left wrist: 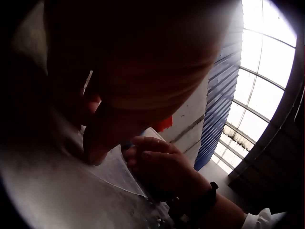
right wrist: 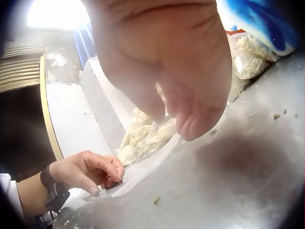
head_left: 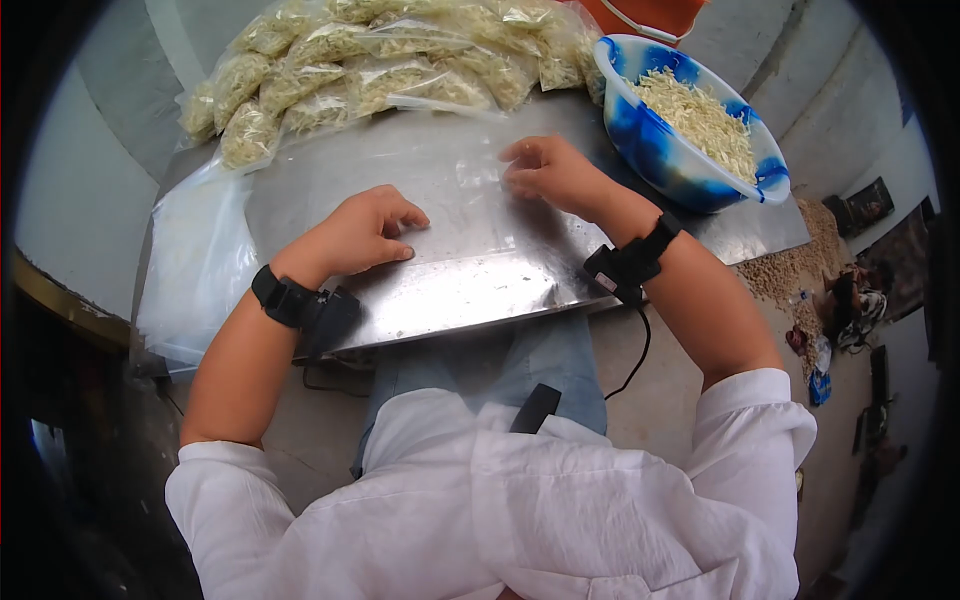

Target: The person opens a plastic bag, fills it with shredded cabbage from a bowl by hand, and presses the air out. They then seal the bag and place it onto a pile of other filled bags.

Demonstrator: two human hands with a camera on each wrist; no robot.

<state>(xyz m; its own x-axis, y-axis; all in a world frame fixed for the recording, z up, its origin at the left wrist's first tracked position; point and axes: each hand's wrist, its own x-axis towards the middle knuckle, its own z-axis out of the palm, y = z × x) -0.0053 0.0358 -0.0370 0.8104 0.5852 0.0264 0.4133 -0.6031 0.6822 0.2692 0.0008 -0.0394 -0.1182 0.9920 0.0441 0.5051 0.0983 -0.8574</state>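
Left hand (head_left: 365, 232) and right hand (head_left: 565, 178), narrowly open, fingers loosely bent, near a flat bag (head_left: 465, 205) on the worktop (head_left: 450, 295); bowl (head_left: 650, 138) at two o'clock, filled bags (head_left: 400, 82) at eleven.

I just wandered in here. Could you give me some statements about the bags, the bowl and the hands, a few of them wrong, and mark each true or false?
1. The blue and white bowl holds pale shreds. True.
2. The left hand grips a filled bag. False: the left hand is near the tabletop, apart from the filled bags.
3. The filled bags are piled along the far side of the tabletop. True.
4. The flat, empty bags lie beside the bowl. False: the flat, empty bags are at the person's left, the bowl at the right.
5. The right hand is inside the bowl. False: the right hand is outside it.
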